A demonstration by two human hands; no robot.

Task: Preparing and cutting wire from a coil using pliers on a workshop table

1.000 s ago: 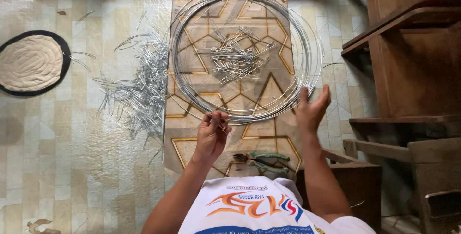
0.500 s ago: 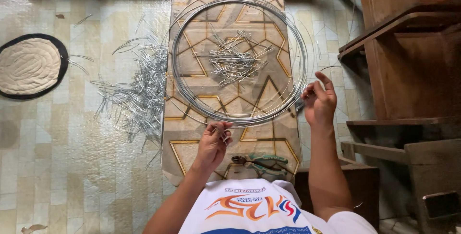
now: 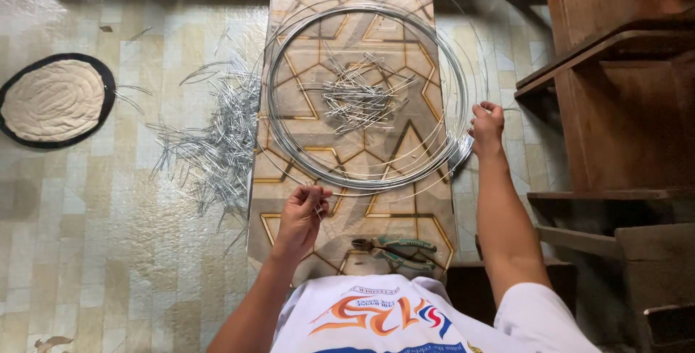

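Note:
A large coil of thin silver wire (image 3: 289, 143) lies on a patterned board (image 3: 405, 201) in front of me. My left hand (image 3: 300, 215) pinches a strand of the wire at the coil's near edge. My right hand (image 3: 486, 127) is closed on the wire at the coil's right side, off the board's edge. A small heap of short cut wire pieces (image 3: 358, 96) rests inside the coil. Green-handled pliers (image 3: 394, 249) lie on the board near my body, between my arms.
A bigger scatter of cut wire pieces (image 3: 213, 143) covers the tiled floor left of the board. A round beige mat with a dark rim (image 3: 52, 99) lies far left. Dark wooden shelving (image 3: 615, 92) stands close on the right.
My right hand has moved outward and away along the coil's right side and closed on the wire. My left hand has stayed at the near edge.

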